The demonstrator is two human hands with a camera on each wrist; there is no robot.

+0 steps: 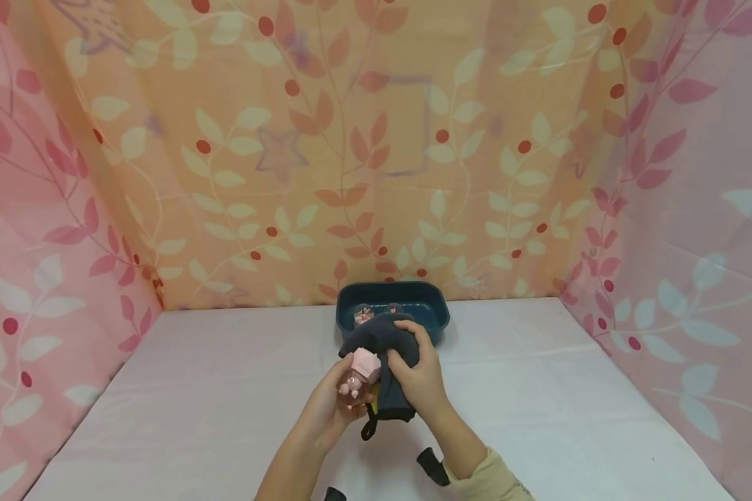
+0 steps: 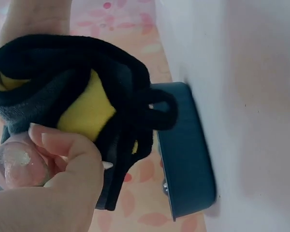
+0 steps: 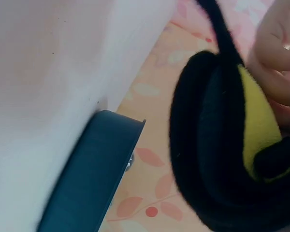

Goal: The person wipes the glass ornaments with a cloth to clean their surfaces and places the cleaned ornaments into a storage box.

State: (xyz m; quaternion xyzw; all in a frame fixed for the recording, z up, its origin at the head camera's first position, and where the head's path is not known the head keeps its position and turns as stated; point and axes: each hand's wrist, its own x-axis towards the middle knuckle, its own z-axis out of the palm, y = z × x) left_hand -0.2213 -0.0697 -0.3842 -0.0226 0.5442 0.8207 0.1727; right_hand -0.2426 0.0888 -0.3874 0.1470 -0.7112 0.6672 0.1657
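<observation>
My left hand [image 1: 327, 407] grips a small clear bottle [image 1: 353, 387] with a faceted pink cap and pink bits inside, tilted with the cap up. Against it, my right hand [image 1: 423, 379] holds a dark grey cloth [image 1: 388, 337] with black edging, a yellow underside and a hanging loop. The cloth is bunched and drapes beside the cap. In the left wrist view, the left fingers [image 2: 70, 145] curl round the bottle right at the cloth's yellow side [image 2: 89, 108]. The cloth [image 3: 208, 140] fills much of the right wrist view, where the right hand is hidden.
A dark teal basin [image 1: 439, 313] stands on the white table at the back, just beyond the hands. Two small clear round containers with pink contents, one at the left [image 1: 363, 314], lie in it. Patterned curtains [image 1: 363, 153] close off the back and sides.
</observation>
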